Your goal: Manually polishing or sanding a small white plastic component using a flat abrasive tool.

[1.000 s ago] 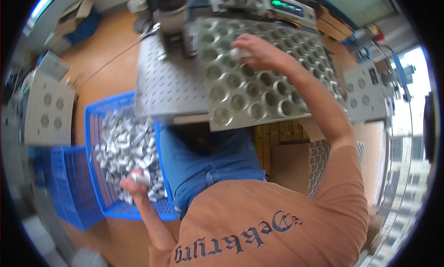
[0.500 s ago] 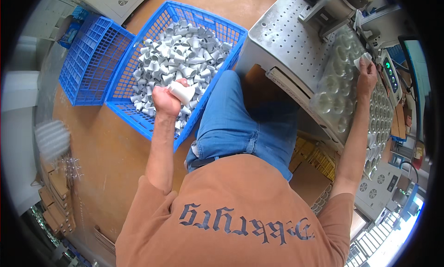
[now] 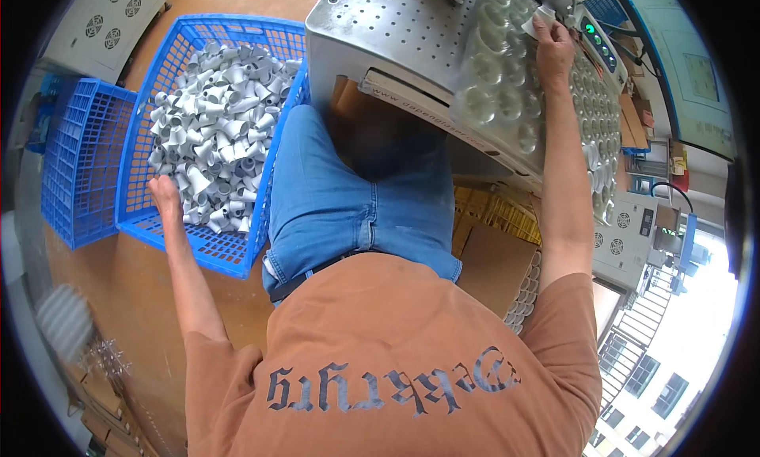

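Note:
My right hand [image 3: 556, 49] is raised over the machine's right side, its fingers pinching a small white flared plastic part [image 3: 538, 21]. Beneath it lies a clear plastic tray [image 3: 495, 69] with round pockets, on the perforated metal top [image 3: 388, 17]. My left hand [image 3: 165, 196] is closed at the near left side of a blue basket [image 3: 207, 259], by a heap of white, cone-like plastic fittings [image 3: 226, 116]. The fingertips are turned away, so whatever they hold is hidden.
Another blue crate [image 3: 83, 164] stands left of the basket. A control box with green lights [image 3: 594, 41] and a monitor [image 3: 689, 69] are at the right. A cardboard sheet [image 3: 497, 271] and yellow crate [image 3: 500, 219] lie below the machine. A fan-vented box [image 3: 103, 21] stands back left.
The view has swung to the right. My left hand has moved left across the basket to its near left side; the white fitting it held no longer shows. My right hand still pinches its part.

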`<act>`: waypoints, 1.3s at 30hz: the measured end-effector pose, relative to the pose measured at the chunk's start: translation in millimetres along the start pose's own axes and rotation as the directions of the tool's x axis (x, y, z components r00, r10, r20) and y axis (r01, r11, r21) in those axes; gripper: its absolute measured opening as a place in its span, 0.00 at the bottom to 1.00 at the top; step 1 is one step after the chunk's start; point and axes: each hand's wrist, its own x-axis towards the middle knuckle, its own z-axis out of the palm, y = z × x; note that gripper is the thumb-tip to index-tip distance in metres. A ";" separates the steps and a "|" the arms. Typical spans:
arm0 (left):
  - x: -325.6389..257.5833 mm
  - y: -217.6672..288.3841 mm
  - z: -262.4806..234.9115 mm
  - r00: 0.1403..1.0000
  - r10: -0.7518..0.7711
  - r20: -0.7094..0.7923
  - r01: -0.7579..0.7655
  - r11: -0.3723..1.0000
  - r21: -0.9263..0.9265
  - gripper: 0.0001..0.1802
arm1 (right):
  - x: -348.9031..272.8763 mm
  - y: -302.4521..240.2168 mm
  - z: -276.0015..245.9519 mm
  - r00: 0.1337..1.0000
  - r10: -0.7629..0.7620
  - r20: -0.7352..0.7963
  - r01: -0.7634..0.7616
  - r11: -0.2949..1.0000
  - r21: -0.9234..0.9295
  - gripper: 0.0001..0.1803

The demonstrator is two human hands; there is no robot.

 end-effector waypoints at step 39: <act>-208.4 169.6 188.6 0.644 0.515 0.566 -0.508 0.841 -0.188 0.12 | -21.8 -30.4 -7.8 0.995 0.100 -0.016 -0.095 0.979 0.180 0.19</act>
